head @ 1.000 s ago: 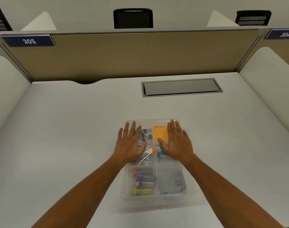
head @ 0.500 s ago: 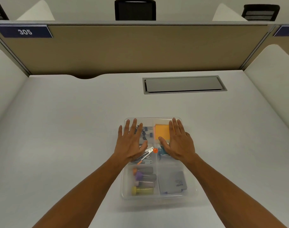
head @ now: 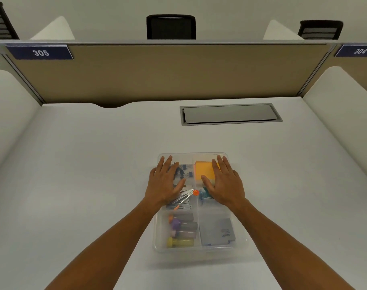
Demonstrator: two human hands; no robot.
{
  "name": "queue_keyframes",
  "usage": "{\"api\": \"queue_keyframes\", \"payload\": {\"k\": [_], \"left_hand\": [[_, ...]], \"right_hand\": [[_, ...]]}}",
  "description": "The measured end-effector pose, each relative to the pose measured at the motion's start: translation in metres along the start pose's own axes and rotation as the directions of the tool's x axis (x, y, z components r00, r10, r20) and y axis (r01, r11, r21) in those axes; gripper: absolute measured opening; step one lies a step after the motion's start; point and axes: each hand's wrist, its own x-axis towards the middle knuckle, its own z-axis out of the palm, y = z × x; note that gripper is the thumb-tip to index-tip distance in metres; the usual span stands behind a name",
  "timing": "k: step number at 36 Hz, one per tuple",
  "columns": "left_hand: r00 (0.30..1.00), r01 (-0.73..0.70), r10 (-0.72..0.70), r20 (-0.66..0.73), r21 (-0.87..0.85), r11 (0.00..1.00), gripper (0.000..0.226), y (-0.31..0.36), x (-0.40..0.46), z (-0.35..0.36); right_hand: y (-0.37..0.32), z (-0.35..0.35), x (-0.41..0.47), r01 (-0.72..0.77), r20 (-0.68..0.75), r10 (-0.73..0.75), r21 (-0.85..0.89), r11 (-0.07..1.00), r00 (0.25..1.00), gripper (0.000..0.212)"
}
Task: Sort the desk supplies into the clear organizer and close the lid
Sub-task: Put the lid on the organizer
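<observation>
A clear organizer (head: 240,244) with its transparent lid on sits on the desk in front of me. My left hand (head: 164,182) lies flat on the lid's far left part, fingers spread. My right hand (head: 225,182) lies flat on the far right part. Through the lid I see black binder clips (head: 185,170), an orange sticky-note pad (head: 204,170), metal clips with an orange-headed pin (head: 196,192), several coloured tubes (head: 181,230) and a grey pad (head: 217,232). Neither hand holds anything.
A grey cable hatch (head: 230,114) is set into the white desk beyond the organizer. A tan partition (head: 168,72) with labels 305 and 304 closes the back. White side panels flank the desk. Black chairs stand behind the partition.
Both hands stay flat on the lid in nearly the same spot. The view has shifted slightly up and down between frames.
</observation>
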Motion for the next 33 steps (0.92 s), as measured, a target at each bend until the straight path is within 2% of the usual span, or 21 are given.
{"api": "queue_keyframes", "payload": {"k": [7,9,18,26,31,33], "left_hand": [[0.999,0.016,-0.019,0.037,0.096,0.995,0.078,-0.001,-0.001,-0.002],[0.998,0.027,-0.033,0.049,0.108,0.994,0.078,0.001,-0.002,-0.001],[0.993,0.109,-0.11,0.045,0.013,0.994,0.08,0.008,-0.024,-0.003],[0.986,0.157,-0.153,0.07,-0.063,0.986,0.074,0.012,-0.045,-0.002],[0.98,0.183,-0.174,0.097,-0.096,0.978,0.074,0.017,-0.056,-0.001],[0.98,0.184,-0.175,0.098,-0.102,0.978,0.073,0.019,-0.061,-0.002]], "right_hand": [[0.001,-0.003,-0.008,0.015,0.004,-0.015,0.012,1.0,1.0,0.086],[0.004,-0.002,-0.013,0.021,0.002,-0.022,0.017,1.0,1.0,0.092],[0.013,0.009,-0.041,-0.013,-0.008,0.013,0.109,0.994,1.0,0.102],[0.014,0.015,-0.063,-0.047,-0.015,0.05,0.17,0.984,0.999,0.096],[0.013,0.014,-0.077,-0.067,-0.008,0.07,0.208,0.976,0.998,0.104],[0.01,0.011,-0.083,-0.075,0.005,0.075,0.197,0.978,0.997,0.098]]}}
